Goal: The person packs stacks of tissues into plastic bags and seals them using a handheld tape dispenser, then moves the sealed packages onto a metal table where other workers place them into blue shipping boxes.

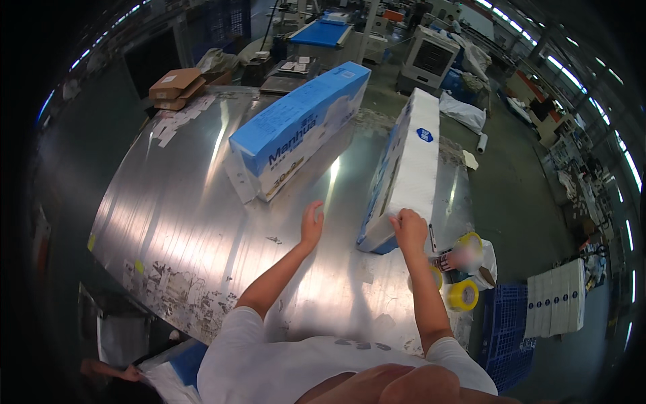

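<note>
A long white pack (417, 148) with blue sides and a dark blue badge lies lengthwise on the metal table (269, 222). My right hand (409, 229) is on its near end, fingers curled over the top edge. My left hand (311, 225) hovers over the table between two packs, fingers stretched and apart, holding nothing. Beyond it, to the left, a long blue and white pack (296, 128) rests at a slant, with loose wrapping sticking out at its near end.
Yellow tape rolls (463, 295) and a pen (432, 237) lie at the table's right edge. Cardboard boxes (176, 86) stand at the far left corner. Right of the table are a blue crate (503, 330) and stacked white packs (555, 299). Another person's hand (132, 373) shows at lower left.
</note>
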Demonstrator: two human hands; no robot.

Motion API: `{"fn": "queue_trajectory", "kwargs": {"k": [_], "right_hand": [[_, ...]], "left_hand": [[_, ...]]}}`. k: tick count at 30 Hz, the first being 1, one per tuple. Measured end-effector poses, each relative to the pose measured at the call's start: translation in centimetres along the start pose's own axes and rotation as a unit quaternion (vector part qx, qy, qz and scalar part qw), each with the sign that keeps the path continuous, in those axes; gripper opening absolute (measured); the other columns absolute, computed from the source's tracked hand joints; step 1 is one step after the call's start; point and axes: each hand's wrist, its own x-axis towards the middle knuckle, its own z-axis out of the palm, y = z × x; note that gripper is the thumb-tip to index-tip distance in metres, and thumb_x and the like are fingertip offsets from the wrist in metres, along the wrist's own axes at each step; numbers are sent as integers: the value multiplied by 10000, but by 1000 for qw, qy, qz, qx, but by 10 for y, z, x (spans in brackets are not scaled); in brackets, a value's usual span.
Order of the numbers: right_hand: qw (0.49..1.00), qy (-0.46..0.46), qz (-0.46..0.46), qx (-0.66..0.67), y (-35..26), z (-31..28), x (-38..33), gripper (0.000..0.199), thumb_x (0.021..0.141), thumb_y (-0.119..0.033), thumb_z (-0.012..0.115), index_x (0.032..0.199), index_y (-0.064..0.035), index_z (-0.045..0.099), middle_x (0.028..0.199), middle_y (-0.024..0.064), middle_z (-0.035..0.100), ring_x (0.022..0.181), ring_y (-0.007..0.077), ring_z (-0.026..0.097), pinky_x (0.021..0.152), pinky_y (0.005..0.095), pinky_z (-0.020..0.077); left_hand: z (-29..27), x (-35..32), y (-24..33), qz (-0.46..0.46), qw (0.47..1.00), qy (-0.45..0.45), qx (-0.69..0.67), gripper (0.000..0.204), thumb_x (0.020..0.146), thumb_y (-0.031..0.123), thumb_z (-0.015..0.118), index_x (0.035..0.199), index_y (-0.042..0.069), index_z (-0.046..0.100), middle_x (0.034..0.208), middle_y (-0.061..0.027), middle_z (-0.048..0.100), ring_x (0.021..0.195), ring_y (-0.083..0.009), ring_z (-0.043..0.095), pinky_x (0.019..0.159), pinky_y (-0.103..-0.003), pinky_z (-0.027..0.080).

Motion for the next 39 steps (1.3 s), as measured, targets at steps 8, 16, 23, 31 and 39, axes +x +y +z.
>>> {"fn": "queue_trajectory", "kwargs": {"k": [8, 16, 23, 31, 39], "right_hand": [[909, 36, -223, 351, -228, 64, 117, 348, 644, -155, 654, 953, -53, 530, 969, 84, 518, 923, 266, 464, 775, 357, 385], [960, -84, -204, 171, -345, 182, 165, 200, 694, -125, 582, 866, -49, 514, 803, 90, 567, 712, 315, 559, 620, 384, 452], [962, -71, -139, 225, -311, 188, 160, 120, 757, -176, 512, 733, -63, 544, 750, 108, 581, 684, 301, 570, 573, 398, 429], [943, -74, 43, 322, -146, 98, 42, 177, 771, -219, 541, 710, -54, 526, 680, 89, 540, 624, 252, 526, 540, 329, 387], [967, -92, -54, 233, -109, -50, -107, 154, 747, -178, 565, 649, -67, 524, 627, 82, 492, 584, 277, 509, 510, 360, 391]], "left_hand": [[-161, 20, -38, -98, 967, 226, -60, 207, 802, 42, 427, 996, 44, 500, 971, -50, 503, 865, -139, 482, 719, -250, 392], [-128, -161, -66, -326, 912, 149, -199, 181, 808, 74, 460, 971, 37, 530, 845, -50, 555, 735, -106, 514, 653, -218, 409], [-122, -171, -96, -410, 857, 113, -290, 236, 802, 144, 492, 1012, 38, 498, 833, -38, 559, 703, -109, 521, 608, -222, 422], [-155, -95, -68, -516, 766, 36, -381, 745, 745, 590, 458, 1309, 251, 108, 1379, -80, 55, 1246, -342, 146, 837, -616, 288], [-91, -134, 30, -562, 607, -19, -561, 1003, 632, 665, 526, 1317, 289, -102, 1362, -85, -202, 1261, -374, 24, 840, -668, 252]]}}
